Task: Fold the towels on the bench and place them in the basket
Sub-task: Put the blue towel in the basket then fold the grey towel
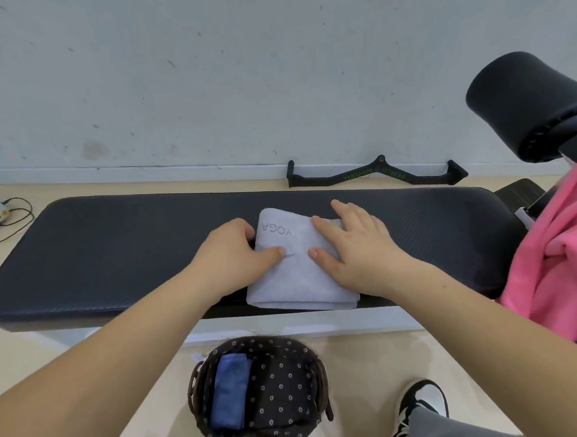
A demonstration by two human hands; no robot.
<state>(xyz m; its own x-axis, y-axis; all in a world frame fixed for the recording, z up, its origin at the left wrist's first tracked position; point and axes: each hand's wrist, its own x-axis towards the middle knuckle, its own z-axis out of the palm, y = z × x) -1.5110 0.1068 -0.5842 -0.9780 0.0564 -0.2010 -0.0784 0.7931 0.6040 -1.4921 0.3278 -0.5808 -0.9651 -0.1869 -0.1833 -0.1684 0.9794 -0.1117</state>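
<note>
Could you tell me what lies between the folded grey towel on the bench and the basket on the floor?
In the head view, only the bench's pale front edge and bare floor separate the grey towel from the basket; nothing else lies there.

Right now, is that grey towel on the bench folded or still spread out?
Folded. The grey towel is a compact rectangle with stacked layers showing along its near edge, and the left hand and right hand rest on it.

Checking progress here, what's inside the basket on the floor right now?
One folded blue towel lies along the left side of the basket; the rest shows only patterned lining. Anything beneath the towel is hidden.
</note>
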